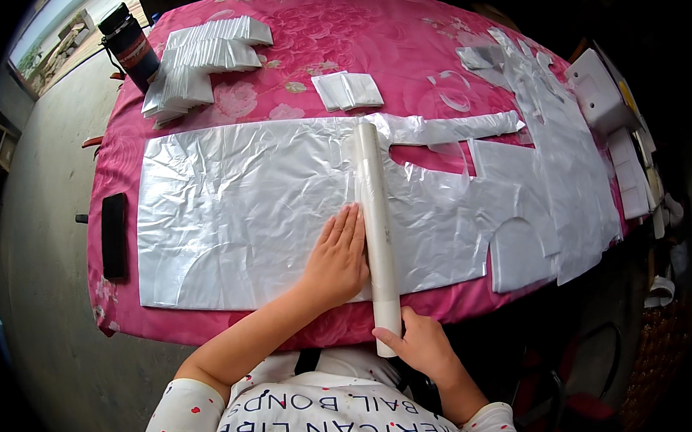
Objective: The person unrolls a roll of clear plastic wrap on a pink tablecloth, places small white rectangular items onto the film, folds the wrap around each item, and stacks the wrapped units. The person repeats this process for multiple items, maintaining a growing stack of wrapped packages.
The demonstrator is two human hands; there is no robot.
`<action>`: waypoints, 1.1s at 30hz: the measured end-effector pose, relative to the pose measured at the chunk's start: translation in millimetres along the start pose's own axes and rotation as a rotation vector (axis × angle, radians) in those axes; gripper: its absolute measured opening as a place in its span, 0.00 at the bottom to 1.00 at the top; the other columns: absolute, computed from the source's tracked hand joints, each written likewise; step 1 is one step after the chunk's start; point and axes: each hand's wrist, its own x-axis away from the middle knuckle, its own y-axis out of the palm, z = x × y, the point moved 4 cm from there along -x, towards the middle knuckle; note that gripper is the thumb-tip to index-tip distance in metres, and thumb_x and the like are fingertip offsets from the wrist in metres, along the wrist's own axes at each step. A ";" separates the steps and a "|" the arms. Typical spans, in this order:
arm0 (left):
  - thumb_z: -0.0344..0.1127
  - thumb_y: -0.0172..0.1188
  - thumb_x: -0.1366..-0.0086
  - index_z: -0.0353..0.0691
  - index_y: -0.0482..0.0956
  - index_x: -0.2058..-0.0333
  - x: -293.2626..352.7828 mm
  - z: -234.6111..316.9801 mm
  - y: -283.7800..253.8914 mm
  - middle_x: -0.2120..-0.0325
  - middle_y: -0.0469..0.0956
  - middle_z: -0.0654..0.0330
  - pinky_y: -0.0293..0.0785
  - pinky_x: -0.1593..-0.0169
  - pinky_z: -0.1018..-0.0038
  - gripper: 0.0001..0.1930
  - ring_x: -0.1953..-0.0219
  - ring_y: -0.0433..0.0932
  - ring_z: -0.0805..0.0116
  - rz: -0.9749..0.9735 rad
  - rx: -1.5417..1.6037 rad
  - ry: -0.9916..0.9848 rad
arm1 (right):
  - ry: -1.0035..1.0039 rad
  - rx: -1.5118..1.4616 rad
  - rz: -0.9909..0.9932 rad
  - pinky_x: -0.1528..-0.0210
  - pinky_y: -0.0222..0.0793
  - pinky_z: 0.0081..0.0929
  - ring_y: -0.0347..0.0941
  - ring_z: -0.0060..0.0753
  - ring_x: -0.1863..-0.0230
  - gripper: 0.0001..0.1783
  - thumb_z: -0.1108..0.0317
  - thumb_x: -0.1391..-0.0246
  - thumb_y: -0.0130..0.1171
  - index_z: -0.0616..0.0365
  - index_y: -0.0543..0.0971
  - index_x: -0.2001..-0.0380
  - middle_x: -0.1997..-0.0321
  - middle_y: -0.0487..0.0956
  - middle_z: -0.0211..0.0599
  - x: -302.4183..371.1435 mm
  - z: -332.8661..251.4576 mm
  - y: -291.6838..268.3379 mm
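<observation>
Pink floral tablecloth (pixel 398 44), crinkled silvery plastic sheet (pixel 240 199), long white roll (pixel 375 214)

top: white, short-sleeved | pattern: small red and dark dots | chest: dark printed lettering | forearms: bare

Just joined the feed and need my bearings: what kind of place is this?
Probably a small home workshop or cottage packing spot, not a factory. A table under a pink floral cloth carries thin plastic sheeting, a long roll and stacks of folded white pieces; the floor is bare concrete.
</observation>
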 end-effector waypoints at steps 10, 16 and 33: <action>0.39 0.39 0.42 0.20 0.55 0.44 0.7 3.4 0.5 0.42 0.55 0.35 0.44 0.36 0.57 0.31 0.37 0.51 0.44 -0.032 -0.126 0.043 | -0.225 -0.332 0.219 0.63 0.69 0.30 0.74 0.39 0.68 0.31 0.42 0.45 0.49 0.66 0.76 0.66 0.69 0.77 0.46 -143.9 -24.6 -57.1; 0.39 0.39 0.42 0.20 0.55 0.45 -0.4 4.0 2.4 0.42 0.55 0.36 0.44 0.35 0.57 0.31 0.37 0.52 0.45 -0.007 -0.139 0.037 | -0.397 -1.445 0.030 0.52 0.61 0.25 0.70 0.30 0.59 0.21 0.52 0.44 0.52 0.59 0.72 0.56 0.61 0.75 0.31 -246.1 -22.2 -60.0; 0.38 0.40 0.43 0.20 0.57 0.45 3.7 1.2 0.7 0.42 0.54 0.36 0.42 0.35 0.58 0.31 0.37 0.51 0.45 0.005 -0.120 0.034 | -0.547 -1.966 0.802 0.45 0.63 0.41 0.65 0.44 0.44 0.17 0.68 0.41 0.41 0.68 0.62 0.52 0.48 0.67 0.47 -194.3 63.1 -264.7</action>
